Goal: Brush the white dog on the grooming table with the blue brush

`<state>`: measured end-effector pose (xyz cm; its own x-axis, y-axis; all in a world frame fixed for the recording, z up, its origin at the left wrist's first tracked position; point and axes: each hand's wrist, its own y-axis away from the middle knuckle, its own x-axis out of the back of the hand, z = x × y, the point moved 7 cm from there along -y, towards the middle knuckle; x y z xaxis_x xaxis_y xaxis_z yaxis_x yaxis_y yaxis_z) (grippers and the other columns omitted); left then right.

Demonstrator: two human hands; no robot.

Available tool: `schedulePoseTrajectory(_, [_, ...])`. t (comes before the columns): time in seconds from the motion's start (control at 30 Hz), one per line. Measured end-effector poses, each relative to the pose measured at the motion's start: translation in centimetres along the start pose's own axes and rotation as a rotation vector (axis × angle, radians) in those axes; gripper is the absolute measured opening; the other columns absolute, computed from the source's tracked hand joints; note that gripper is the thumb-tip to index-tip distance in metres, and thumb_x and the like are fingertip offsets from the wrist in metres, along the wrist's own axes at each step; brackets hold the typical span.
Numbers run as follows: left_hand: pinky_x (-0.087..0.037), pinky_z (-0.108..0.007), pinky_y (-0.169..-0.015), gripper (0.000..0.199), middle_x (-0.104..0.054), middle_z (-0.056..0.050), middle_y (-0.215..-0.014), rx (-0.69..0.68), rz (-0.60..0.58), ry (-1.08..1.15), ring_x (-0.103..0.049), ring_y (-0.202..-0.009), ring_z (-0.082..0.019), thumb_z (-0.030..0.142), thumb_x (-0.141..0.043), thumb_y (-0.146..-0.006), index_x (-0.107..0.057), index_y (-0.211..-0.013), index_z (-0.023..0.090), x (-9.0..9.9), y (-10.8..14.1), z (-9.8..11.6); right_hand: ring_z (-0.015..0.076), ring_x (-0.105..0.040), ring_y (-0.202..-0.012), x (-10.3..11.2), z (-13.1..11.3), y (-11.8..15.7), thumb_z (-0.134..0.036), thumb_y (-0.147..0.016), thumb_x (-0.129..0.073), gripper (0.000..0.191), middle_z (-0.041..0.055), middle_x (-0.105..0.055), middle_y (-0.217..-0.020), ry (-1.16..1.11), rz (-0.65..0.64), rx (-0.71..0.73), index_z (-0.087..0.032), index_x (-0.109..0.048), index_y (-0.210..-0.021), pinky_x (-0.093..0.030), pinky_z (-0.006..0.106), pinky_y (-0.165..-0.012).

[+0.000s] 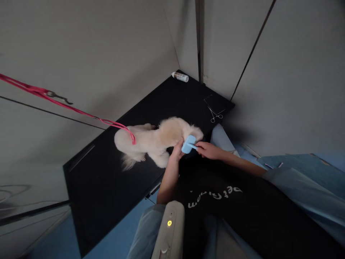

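A pale, fluffy dog (151, 142) is on the black grooming table (107, 201), with a pink strap (115, 124) looped around its body at the left. In my right hand (208, 150) is the handle of a light-blue slicker brush (189, 144). The brush's flat back faces up, and its bristle side is out of sight. My left hand (178, 149) grips the dog at its near right end, just left of the brush head. Its thumb shows, while the brush and fur cover most of its fingers, so which part of the dog it grips is unclear.
Scissors (213, 117) lie at the table's right end, and a white bottle (180, 76) lies at the far corner. A metal clip (59, 96) hangs on the strap. Grey walls border the table's far side. A pale device with a yellow light (174, 216) is in the foreground.
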<state>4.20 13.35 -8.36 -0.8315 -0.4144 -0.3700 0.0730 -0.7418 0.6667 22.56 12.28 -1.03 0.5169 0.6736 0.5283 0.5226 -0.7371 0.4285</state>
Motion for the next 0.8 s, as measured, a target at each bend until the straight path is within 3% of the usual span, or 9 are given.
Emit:
schedulePoseTrajectory(0.1, [-0.063,-0.041,-0.099,0.022,-0.081,-0.011,-0.092,0.046,-0.009,0.001,-0.079,-0.105,-0.029,0.032,-0.063,-0.106,-0.076,-0.102,0.015,-0.9,0.8,0.6,0.0219,-0.076,-0.102,-2.0,0.0,0.4,-0.02,-0.111,-0.044,0.028,0.0144,-0.079,-0.117,0.081,0.013,-0.071,-0.015,-0.069,-0.124,-0.052,0.028,-0.089])
schedulePoseTrajectory(0.17, [-0.064,-0.042,-0.099,0.018,-0.082,-0.011,-0.102,0.011,-0.03,0.041,-0.079,-0.105,-0.027,0.026,-0.061,-0.106,-0.074,-0.109,0.014,-1.3,1.2,1.2,0.026,-0.077,-0.106,-3.3,1.2,1.2,-0.019,-0.111,-0.046,0.027,0.0196,-0.079,-0.119,0.17,-0.069,-0.177,-0.012,-0.071,-0.116,-0.052,0.03,-0.089])
schedulePoseTrajectory(0.23, [-0.063,-0.043,-0.101,0.018,-0.083,-0.011,-0.106,0.001,-0.033,0.06,-0.078,-0.11,-0.029,0.025,-0.06,-0.105,-0.074,-0.111,0.014,-1.5,1.4,1.3,0.0268,-0.077,-0.108,-3.7,1.5,1.7,-0.019,-0.11,-0.047,0.026,0.0197,-0.08,-0.12,0.18,-0.118,-0.187,-0.013,-0.072,-0.113,-0.052,0.03,-0.089])
schedulePoseTrajectory(0.33, [-0.061,-0.045,-0.108,0.021,-0.082,-0.013,-0.097,0.044,-0.014,0.034,-0.076,-0.12,-0.032,0.028,-0.059,-0.104,-0.075,-0.104,0.015,-1.1,1.1,1.0,0.0236,-0.075,-0.117,-2.1,-0.3,1.0,-0.022,-0.113,-0.044,0.03,0.014,-0.079,-0.13,0.133,-0.012,-0.033,-0.017,-0.068,-0.131,-0.051,0.028,-0.095])
schedulePoseTrajectory(0.4, [-0.059,-0.046,-0.112,0.02,-0.082,-0.013,-0.097,0.048,-0.033,0.032,-0.074,-0.125,-0.032,0.029,-0.061,-0.102,-0.076,-0.102,0.017,-1.0,0.9,0.8,0.024,-0.074,-0.12,-0.6,-0.3,0.5,-0.023,-0.115,-0.039,0.035,0.015,-0.077,-0.134,0.189,0.053,-0.04,-0.016,-0.062,-0.141,-0.05,0.029,-0.096])
schedulePoseTrajectory(0.57, [-0.056,-0.044,-0.117,0.013,-0.083,-0.008,-0.1,-0.062,-0.023,0.162,-0.073,-0.129,-0.029,0.021,-0.064,-0.095,-0.075,-0.102,0.021,-0.5,0.6,0.7,0.031,-0.077,-0.111,1.5,3.4,1.3,-0.017,-0.11,-0.047,0.029,0.0222,-0.079,-0.125,0.375,0.006,-0.255,-0.011,-0.072,-0.123,-0.053,0.033,-0.087])
schedulePoseTrajectory(0.7, [-0.057,-0.045,-0.114,0.011,-0.081,-0.011,-0.088,0.012,-0.032,0.161,-0.075,-0.122,-0.033,0.027,-0.067,-0.095,-0.075,-0.093,0.019,-1.1,0.3,-0.6,0.0252,-0.075,-0.116,1.9,0.9,0.4,-0.03,-0.116,-0.039,0.036,0.0136,-0.079,-0.128,0.341,0.042,-0.128,-0.018,-0.067,-0.134,-0.051,0.029,-0.093])
schedulePoseTrajectory(0.8, [-0.056,-0.045,-0.115,0.02,-0.082,-0.013,-0.097,-0.022,-0.028,0.209,-0.072,-0.127,-0.035,0.035,-0.067,-0.098,-0.076,-0.1,0.017,-1.3,0.4,-0.6,0.0261,-0.075,-0.119,2.3,0.2,-0.1,-0.029,-0.116,-0.036,0.038,0.0143,-0.079,-0.13,0.377,0.015,-0.114,-0.018,-0.065,-0.138,-0.051,0.03,-0.095])
